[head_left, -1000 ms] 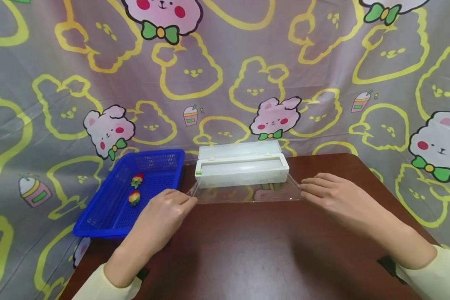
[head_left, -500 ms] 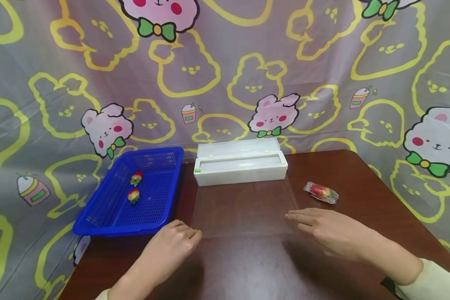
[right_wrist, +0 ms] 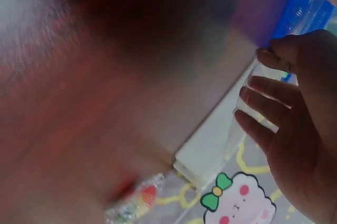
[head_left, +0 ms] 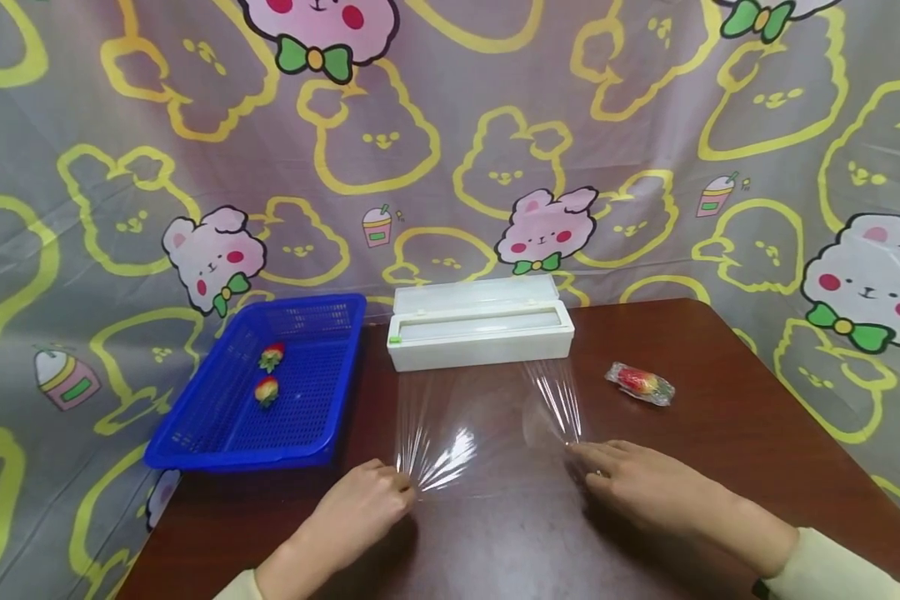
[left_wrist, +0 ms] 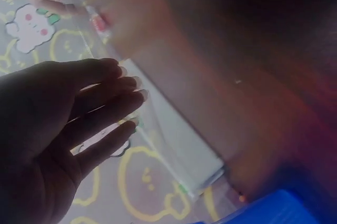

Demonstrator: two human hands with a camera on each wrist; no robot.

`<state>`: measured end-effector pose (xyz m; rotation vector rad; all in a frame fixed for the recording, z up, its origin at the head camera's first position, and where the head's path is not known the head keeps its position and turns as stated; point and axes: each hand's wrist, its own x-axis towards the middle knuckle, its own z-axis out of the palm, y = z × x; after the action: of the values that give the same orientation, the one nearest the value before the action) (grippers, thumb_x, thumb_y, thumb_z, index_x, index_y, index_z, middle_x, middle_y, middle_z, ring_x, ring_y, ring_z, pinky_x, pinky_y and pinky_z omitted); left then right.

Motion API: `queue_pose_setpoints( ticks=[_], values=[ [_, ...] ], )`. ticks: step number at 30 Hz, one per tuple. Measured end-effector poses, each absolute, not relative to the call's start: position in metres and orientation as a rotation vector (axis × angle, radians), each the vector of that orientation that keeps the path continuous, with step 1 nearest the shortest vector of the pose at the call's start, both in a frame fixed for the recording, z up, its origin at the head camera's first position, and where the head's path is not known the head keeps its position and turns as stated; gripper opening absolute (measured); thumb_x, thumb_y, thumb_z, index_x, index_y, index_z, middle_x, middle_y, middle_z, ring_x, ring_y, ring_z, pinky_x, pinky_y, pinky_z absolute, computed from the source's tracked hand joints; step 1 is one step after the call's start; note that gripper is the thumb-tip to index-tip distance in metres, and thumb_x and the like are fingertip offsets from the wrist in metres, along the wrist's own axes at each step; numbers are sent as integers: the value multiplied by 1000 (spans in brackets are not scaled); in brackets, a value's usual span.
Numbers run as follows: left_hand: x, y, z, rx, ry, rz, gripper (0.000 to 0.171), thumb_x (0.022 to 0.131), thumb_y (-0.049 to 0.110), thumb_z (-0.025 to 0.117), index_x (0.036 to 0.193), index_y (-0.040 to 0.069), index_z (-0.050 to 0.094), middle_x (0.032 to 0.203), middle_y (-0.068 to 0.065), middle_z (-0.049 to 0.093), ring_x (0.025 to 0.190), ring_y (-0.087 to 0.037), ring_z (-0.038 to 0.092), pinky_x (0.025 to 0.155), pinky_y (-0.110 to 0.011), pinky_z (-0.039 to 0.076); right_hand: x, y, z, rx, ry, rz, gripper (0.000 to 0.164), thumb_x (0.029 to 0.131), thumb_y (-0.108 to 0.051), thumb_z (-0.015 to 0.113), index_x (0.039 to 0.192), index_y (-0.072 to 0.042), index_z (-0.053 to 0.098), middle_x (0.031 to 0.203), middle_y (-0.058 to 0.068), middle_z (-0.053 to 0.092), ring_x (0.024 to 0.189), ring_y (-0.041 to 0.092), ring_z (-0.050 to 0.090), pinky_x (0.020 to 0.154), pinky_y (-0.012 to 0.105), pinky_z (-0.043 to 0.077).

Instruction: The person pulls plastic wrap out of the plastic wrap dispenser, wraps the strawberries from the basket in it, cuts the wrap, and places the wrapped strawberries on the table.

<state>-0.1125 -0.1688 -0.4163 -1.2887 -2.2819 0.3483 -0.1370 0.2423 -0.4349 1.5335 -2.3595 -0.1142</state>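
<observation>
A sheet of clear plastic wrap (head_left: 487, 450) stretches from the white dispenser box (head_left: 483, 346) towards me, creased and shiny near both front corners. My left hand (head_left: 367, 504) pinches its left corner between thumb and forefinger; the left wrist view shows the other fingers (left_wrist: 105, 116) nearly straight. At the right corner, my right hand (head_left: 645, 492) pinches the film with thumb and forefinger, its remaining fingers (right_wrist: 266, 108) spread. The box's lid (head_left: 476, 294) is raised at the back. A film-wrapped strawberry (head_left: 640, 383) lies on the table beyond my right hand.
To the left stands a blue plastic basket (head_left: 300, 425) holding two strawberries, one farther back (head_left: 272, 357) and one nearer (head_left: 266, 390). The brown table (head_left: 510, 554) ends at a patterned curtain (head_left: 420, 167) behind the box.
Both hands have come towards me, drawing a longer sheet of wrap from the box and lowering it closer to the table. The wrapped strawberry, earlier hidden behind my right hand, now shows.
</observation>
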Motion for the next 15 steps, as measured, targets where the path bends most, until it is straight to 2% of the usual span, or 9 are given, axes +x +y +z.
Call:
queue_pose_setpoints(
  ticks=[5, 11, 15],
  values=[
    [-119, -165, -434, -1339, -2292, 380, 11, 73, 14, 82, 78, 21, 75, 85, 7, 64, 78, -11, 61, 65, -27, 49, -141, 242, -448, 1512, -2363, -180, 15, 84, -21, 81, 95, -16, 72, 135, 15, 62, 117, 29, 64, 89, 47, 54],
    [-122, -162, -445, -1401, -2327, 443, 14, 77, 15, 82, 90, 18, 79, 113, 3, 70, 103, -14, 68, 80, -28, 56, -143, 244, -457, 1503, -2410, -202, 9, 89, -25, 77, 93, -19, 71, 136, 14, 62, 116, 29, 63, 87, 48, 53],
    [-124, -162, -448, -1427, -2371, 432, 10, 81, 15, 79, 91, 16, 78, 113, 2, 72, 106, -15, 68, 85, -30, 57, -144, 243, -459, 1502, -2453, -232, 8, 90, -25, 75, 96, -20, 71, 136, 13, 63, 117, 28, 62, 87, 46, 53]
  ],
)
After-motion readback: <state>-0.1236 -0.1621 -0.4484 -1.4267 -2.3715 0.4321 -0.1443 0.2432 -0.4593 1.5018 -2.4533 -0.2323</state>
